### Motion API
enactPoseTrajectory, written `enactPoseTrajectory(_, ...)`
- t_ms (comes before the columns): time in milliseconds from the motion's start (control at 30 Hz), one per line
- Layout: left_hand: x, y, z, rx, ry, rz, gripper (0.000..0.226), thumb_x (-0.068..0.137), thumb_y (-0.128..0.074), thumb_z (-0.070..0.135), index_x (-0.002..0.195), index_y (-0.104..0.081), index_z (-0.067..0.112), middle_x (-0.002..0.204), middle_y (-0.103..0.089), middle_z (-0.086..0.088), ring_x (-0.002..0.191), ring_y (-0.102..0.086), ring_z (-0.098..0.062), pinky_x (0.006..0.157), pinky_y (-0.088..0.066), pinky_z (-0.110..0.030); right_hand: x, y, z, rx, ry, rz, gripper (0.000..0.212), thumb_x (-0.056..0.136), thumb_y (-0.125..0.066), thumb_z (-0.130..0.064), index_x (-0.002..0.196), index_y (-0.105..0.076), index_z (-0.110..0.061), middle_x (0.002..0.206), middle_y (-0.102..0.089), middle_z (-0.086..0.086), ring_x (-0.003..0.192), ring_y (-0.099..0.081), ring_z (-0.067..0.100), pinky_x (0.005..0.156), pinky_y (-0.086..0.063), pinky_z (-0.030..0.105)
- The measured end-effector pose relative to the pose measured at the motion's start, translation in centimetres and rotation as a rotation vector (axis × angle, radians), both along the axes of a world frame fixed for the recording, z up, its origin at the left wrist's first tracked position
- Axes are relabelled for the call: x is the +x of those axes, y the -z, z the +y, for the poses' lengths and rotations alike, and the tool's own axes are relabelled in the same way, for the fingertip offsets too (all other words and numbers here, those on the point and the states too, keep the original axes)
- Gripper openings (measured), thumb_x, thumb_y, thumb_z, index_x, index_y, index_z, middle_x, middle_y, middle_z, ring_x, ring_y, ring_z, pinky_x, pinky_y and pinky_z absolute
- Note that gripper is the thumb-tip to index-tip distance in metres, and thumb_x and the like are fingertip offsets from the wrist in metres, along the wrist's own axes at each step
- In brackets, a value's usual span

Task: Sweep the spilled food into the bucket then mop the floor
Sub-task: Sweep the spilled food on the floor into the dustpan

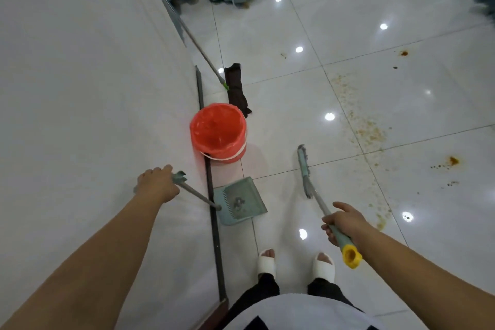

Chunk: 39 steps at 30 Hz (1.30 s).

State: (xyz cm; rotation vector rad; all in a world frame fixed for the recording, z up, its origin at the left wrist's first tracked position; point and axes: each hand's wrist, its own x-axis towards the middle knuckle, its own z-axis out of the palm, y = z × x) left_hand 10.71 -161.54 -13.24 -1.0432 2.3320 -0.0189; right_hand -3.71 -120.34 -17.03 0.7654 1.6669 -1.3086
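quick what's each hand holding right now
Left hand grips the dustpan by its handle.
Right hand grips the broom by its handle.

Both our arms reach forward; our left hand (156, 185) grips the dustpan handle (198, 197), our right hand (345, 222) the broom handle (320, 203).

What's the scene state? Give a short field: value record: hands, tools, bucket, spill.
left hand: grips the top of the dustpan handle
right hand: grips the broom handle near its yellow end
dustpan: low by the wall, nearer than the bucket, dark bits in it
broom: head low, left of the spill
bucket: red, red liner, upright by the wall
mop: leans on the wall, dark head beyond the bucket
spill: orange-brown crumbs and spots on the tiles
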Motion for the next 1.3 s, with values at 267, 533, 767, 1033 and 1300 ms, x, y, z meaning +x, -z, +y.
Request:
enactPoseTrajectory(267,0.0,3.5,-2.7,0.119,0.057,0.032,0.032,0.083,-0.057,0.023,0.115,-0.053,0.025,0.104,-0.058,-0.005,0.093,-0.058,-0.026,0.080,-0.049,-0.038,4.4,0.1,0.5,0.065,0.092,0.016,0.063,0.091,-0.055,0.011,0.144,-0.041,-0.018,0.082,-0.061,0.027,0.052,-0.051,0.025,0.038,-0.047,0.024)
enactPoseTrajectory(533,-1.2,5.0,-1.2,0.246,0.069,0.279,0.016,0.089,-0.060,0.034,0.082,-0.065,0.021,0.086,-0.068,-0.005,0.080,-0.061,-0.027,0.067,-0.048,-0.033,7.2,0.1,4.2,0.148,0.266,0.039,0.067,0.090,-0.055,0.011,0.149,-0.035,-0.015,0.088,-0.061,0.029,0.053,-0.053,0.025,0.037,-0.048,0.023)
enactPoseTrajectory(767,-7.4,2.7,5.0,0.268,0.311,0.262,0.012,0.088,-0.057,0.039,0.084,-0.064,0.030,0.083,-0.068,0.002,0.078,-0.061,-0.024,0.077,-0.053,-0.039,8.0,0.0,9.1,0.218,0.416,-0.025,0.030,0.089,-0.056,0.010,0.119,-0.054,0.017,0.076,-0.058,0.025,0.050,-0.050,0.025,0.035,-0.046,0.021)
enactPoseTrajectory(1033,-14.5,0.5,14.0,0.313,0.537,0.192,0.015,0.089,-0.059,0.038,0.080,-0.067,0.030,0.073,-0.067,0.007,0.069,-0.063,-0.016,0.069,-0.057,-0.036,6.3,1.4,16.7,0.301,0.689,-0.083,0.040,0.088,-0.060,0.006,0.126,-0.051,0.010,0.083,-0.059,0.024,0.053,-0.055,0.027,0.033,-0.046,0.023)
enactPoseTrajectory(1300,-21.6,0.2,21.0,0.398,0.634,0.256,0.018,0.096,-0.055,0.038,0.088,-0.064,0.024,0.065,-0.063,0.002,0.056,-0.060,-0.014,0.049,-0.042,-0.026,3.5,3.5,22.1,0.299,0.909,-0.120,0.048,0.090,-0.056,0.007,0.135,-0.042,0.007,0.102,-0.053,0.021,0.058,-0.054,0.027,0.042,-0.050,0.030)
